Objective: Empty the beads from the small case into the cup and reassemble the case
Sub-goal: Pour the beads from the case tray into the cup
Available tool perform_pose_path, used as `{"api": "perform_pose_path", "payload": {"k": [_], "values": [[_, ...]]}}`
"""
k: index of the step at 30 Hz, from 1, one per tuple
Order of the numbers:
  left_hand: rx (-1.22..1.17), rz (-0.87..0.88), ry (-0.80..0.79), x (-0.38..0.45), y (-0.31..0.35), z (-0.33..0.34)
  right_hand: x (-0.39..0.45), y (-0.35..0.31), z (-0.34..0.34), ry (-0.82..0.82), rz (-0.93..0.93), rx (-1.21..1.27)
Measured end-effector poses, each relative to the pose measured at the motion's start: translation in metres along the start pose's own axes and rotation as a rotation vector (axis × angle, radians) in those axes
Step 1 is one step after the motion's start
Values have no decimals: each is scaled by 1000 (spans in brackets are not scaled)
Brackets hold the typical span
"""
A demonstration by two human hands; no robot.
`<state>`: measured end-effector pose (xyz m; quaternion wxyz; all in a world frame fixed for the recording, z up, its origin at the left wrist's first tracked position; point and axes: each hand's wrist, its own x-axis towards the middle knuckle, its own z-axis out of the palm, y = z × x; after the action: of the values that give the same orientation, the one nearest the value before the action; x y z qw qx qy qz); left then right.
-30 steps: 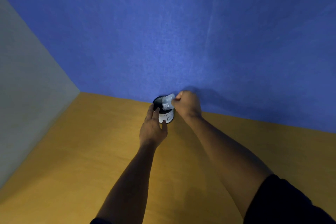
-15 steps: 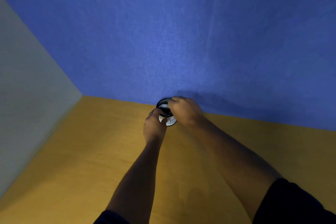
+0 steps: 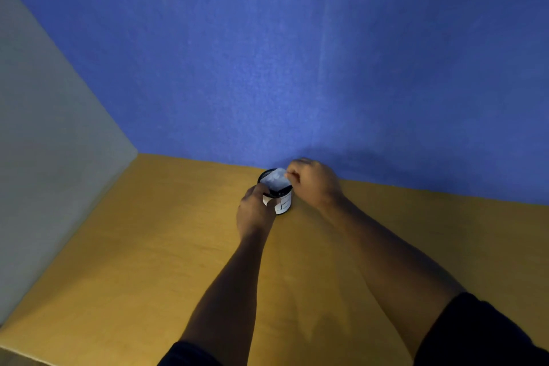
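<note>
2 hands at cup (image 3: 282, 203), case (image 3: 276, 179) in R hand (image 3: 312, 184) grip

From where I stand, the left hand (image 3: 255, 214) covers the near-left side of the cup (image 3: 282, 202), so its grip there is hidden and I can't say how firmly the fingers close. Over the cup's mouth the small case (image 3: 276, 179) is a pale smear, too blurred to tell whether it tilts or whether any beads remain inside. The right hand (image 3: 312, 183), just right of the cup, hides the edge of the case it pinches. Below the cup, both dark sleeves and the counter (image 3: 148, 246) run off the bottom edge.
</note>
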<state>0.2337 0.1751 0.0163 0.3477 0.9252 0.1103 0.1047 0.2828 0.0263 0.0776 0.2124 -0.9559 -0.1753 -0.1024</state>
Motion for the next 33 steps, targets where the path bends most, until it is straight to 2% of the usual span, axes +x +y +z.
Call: {"api": "perform_pose_path", "payload": {"k": [7,11,19,33], "values": [[9,-7,-6,-7,2,5,-26,26,2,125,588,620],[3,-36,-5,-2,-1,8,-39,45,8,128,789,826],[-3,-77,10,14,-3,9,-40,48,19,113,814,912],[26,-86,46,35,-7,8,-7,15,39,76,812,812]]}}
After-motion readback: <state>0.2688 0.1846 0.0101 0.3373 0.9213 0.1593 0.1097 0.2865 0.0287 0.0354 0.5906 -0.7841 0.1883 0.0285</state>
